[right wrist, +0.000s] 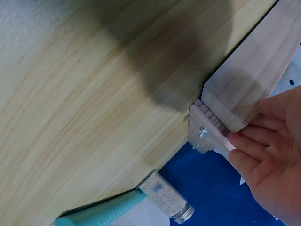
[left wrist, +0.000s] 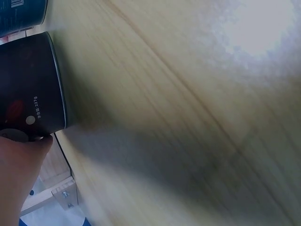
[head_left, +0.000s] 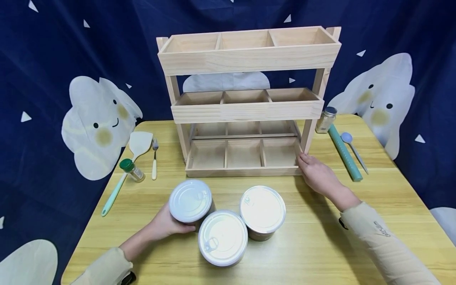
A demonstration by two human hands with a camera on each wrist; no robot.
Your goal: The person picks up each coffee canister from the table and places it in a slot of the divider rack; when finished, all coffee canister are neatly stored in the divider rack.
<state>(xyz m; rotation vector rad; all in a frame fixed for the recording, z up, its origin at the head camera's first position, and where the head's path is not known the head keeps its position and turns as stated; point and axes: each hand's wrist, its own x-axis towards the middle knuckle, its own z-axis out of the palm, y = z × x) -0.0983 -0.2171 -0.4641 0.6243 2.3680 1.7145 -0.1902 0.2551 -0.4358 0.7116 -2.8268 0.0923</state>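
Observation:
Three round cans with white lids stand on the wooden table (head_left: 320, 245) in front of a three-tier wooden rack (head_left: 246, 109). My left hand (head_left: 164, 224) grips the side of the left can (head_left: 190, 200); in the left wrist view its dark wall (left wrist: 30, 87) shows above my left hand (left wrist: 16, 179). The middle can (head_left: 222, 236) and the right can (head_left: 262, 209) stand untouched. My right hand (head_left: 315, 173) rests with straight fingers against the rack's lower right corner, where the right wrist view shows my right hand (right wrist: 265, 153) touching the rack's base (right wrist: 249, 89).
Left of the rack lie a green-lidded spice jar (head_left: 132, 170), a mint spatula (head_left: 140, 143) and a fork (head_left: 154, 158). To its right are a silver-lidded jar (head_left: 325, 118), a green roll (head_left: 344, 153) and a spoon (head_left: 353, 149). A dark cloud-print curtain hangs behind.

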